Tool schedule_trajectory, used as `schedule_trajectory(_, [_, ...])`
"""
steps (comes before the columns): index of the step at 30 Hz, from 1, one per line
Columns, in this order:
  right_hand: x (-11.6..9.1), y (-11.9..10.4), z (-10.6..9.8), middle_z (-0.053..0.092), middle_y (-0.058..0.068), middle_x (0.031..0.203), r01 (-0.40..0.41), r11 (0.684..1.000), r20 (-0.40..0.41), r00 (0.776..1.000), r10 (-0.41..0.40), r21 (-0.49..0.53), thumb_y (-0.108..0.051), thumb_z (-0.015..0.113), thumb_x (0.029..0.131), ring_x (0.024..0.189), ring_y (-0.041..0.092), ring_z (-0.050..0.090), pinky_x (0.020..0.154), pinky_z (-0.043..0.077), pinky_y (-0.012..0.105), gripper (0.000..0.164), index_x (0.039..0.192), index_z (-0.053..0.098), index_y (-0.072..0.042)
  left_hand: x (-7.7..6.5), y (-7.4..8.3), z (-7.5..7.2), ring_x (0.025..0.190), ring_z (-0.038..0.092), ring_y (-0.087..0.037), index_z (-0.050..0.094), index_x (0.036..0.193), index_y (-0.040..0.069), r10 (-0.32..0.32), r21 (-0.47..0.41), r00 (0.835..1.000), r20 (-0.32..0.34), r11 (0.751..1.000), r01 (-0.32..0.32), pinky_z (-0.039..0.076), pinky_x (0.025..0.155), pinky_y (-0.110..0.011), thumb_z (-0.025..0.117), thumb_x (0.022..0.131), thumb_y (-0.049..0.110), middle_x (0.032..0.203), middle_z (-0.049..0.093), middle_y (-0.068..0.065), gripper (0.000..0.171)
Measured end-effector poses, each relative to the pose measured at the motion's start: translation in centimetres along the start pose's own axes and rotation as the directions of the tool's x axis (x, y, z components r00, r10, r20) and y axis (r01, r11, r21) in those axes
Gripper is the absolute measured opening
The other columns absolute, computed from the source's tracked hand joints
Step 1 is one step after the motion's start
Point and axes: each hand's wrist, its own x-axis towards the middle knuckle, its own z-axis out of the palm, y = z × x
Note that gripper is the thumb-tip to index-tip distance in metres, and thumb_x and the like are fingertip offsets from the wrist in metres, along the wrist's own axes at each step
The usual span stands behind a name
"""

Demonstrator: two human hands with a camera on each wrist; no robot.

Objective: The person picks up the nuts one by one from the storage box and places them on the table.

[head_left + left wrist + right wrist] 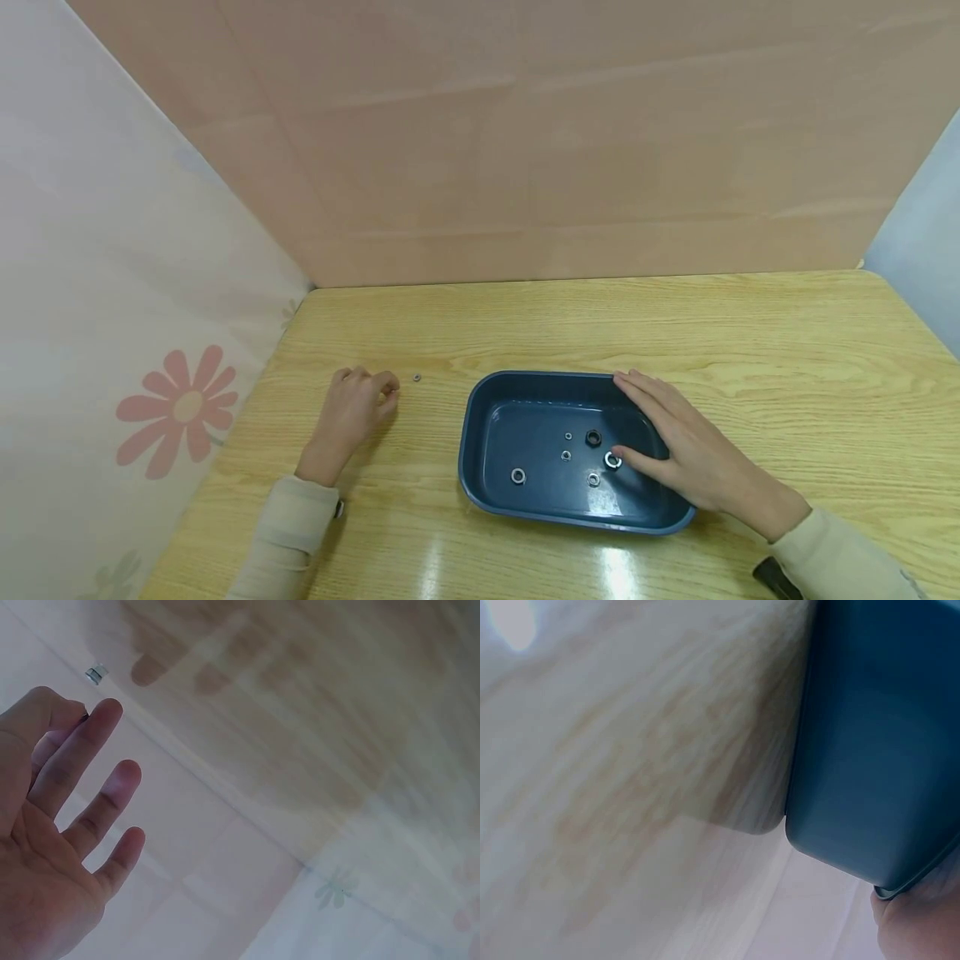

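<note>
Near the left part of the table, my left hand [351,417] has thumb and index finger brought together. In the left wrist view a tiny dark piece [85,716] shows at the pinching fingertips, too hidden to tell its kind; the other fingers spread loosely. Just right of that hand a small nut [417,377] lies on the wood. A dark blue tray [487,500] stands in the middle with several metal nuts of different sizes inside, including a black nut [593,437]. Across the tray's right side rests my right hand [686,454], fingers straight over the rim, thumb beside a silver nut [612,460].
The wooden table [810,375] reaches right of the tray. A plain pinkish backdrop [525,167] rises at its far edge. On the left stands a pale sheet [150,275] with a printed flower.
</note>
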Motion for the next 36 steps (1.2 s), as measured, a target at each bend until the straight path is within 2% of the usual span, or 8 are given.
schedule_trajectory(10, [0.04, -0.06, -0.06, 0.037, 0.018, 0.155, -0.006, 1.0, 0.001, 1.0, 0.006, 0.004, -0.041, 0.074, 0.087, 0.139, 0.04, 0.039, 0.102, 0.041, 0.062, 0.083, 0.155, 0.034, -0.013, 0.0, -0.16, 0.1, 0.076, 0.066, -0.025, 0.073, 0.086, 0.009, 0.002, -0.003, 1.0, 0.015, 1.0, -0.001, 0.051, 0.092, -0.056, 0.073, 0.085, 0.011, 0.078, 0.075, 0.0, 0.002])
schedule_trajectory(17, [0.09, -0.05, -0.11, 0.037, 0.019, 0.155, -0.007, 1.0, 0.009, 1.0, 0.007, 0.006, -0.041, 0.074, 0.087, 0.139, 0.04, 0.038, 0.102, 0.041, 0.063, 0.084, 0.155, 0.033, -0.013, 0.0, -0.35, 0.3, 0.07, 0.062, -0.021, 0.074, 0.083, 0.013, 0.027, 0.01, 1.0, 0.013, 1.0, -0.027, 0.052, 0.087, -0.051, 0.075, 0.082, 0.008, 0.076, 0.075, 0.001, 0.005])
schedule_trajectory(28, [0.04, 0.04, -0.11, 0.037, 0.018, 0.155, -0.006, 1.0, 0.005, 1.0, 0.006, 0.011, -0.04, 0.075, 0.087, 0.14, 0.04, 0.038, 0.102, 0.041, 0.062, 0.085, 0.155, 0.032, -0.013, 0.27, -0.13, 0.11, 0.069, 0.053, -0.017, 0.075, 0.084, 0.012, -0.005, -0.014, 0.995, 0.097, 1.0, 0.006, 0.048, 0.084, -0.047, 0.072, 0.083, 0.007, 0.078, 0.074, 0.001, 0.006])
schedule_trajectory(36, [0.05, 0.04, -0.16, 0.037, 0.018, 0.155, -0.011, 1.0, 0.007, 1.0, 0.01, 0.017, -0.041, 0.074, 0.087, 0.14, 0.04, 0.038, 0.102, 0.041, 0.062, 0.084, 0.155, 0.033, -0.013, 0.44, -0.14, 0.2, 0.077, 0.056, -0.02, 0.076, 0.089, 0.013, -0.032, 0.003, 0.986, 0.161, 0.999, 0.032, 0.047, 0.087, -0.05, 0.07, 0.084, 0.009, 0.083, 0.072, 0.001, 0.009])
